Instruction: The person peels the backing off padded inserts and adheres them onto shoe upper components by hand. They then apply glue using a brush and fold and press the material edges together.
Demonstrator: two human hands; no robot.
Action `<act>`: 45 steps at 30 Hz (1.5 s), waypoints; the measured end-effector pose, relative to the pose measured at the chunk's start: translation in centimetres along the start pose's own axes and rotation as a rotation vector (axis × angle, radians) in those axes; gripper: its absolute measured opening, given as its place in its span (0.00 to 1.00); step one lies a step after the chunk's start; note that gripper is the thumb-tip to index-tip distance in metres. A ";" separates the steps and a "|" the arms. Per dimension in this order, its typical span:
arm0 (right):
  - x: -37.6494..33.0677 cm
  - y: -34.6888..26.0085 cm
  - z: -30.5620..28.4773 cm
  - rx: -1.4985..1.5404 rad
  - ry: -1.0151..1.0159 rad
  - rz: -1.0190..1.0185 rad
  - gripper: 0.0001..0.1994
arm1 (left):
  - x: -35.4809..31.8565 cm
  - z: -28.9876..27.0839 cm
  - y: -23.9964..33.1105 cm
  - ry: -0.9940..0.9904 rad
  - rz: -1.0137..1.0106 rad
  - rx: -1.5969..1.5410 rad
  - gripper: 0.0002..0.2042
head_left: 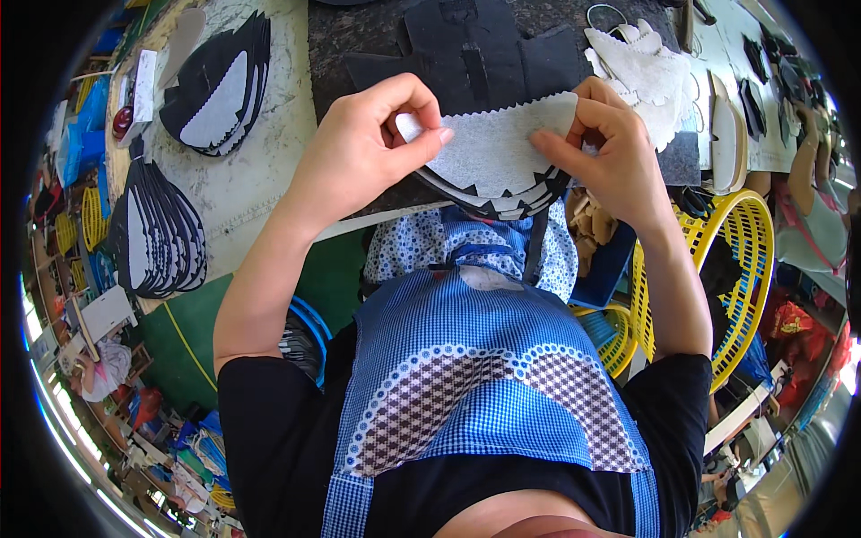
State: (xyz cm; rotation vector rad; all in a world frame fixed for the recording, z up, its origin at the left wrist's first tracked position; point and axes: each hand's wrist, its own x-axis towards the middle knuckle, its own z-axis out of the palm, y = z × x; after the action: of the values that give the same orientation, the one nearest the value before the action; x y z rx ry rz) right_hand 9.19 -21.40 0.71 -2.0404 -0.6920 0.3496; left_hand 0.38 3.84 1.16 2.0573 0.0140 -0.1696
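Observation:
A whitish crescent-shaped lining piece (498, 148) with a zigzag upper edge is held up in front of me at the table's near edge. My left hand (368, 148) pinches its left end between thumb and fingers. The right end is gripped by my right hand (614, 148), thumb on the face and fingers behind. Along the lower curve runs a black notched rim (498, 204), with more than one layer showing. Just beyond my hands lie flat black cut pieces (457, 54) on a dark board.
Stacks of black-and-white curved pieces lie on the table (215, 90) and hang at its left edge (161, 233). At right are a pile of pale scalloped pieces (641, 76) and yellow baskets (749, 287). Another person (812, 197) is at far right.

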 end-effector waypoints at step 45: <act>4.1 10.7 -13.6 -0.783 0.114 -0.126 0.20 | 0.4 1.2 3.4 -0.098 0.745 0.630 0.18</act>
State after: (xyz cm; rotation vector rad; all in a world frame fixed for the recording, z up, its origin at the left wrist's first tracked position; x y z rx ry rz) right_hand 22.78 -32.74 -0.93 -2.6985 -0.9812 -0.1468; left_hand 0.95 1.14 3.58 2.5140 -0.9585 0.2191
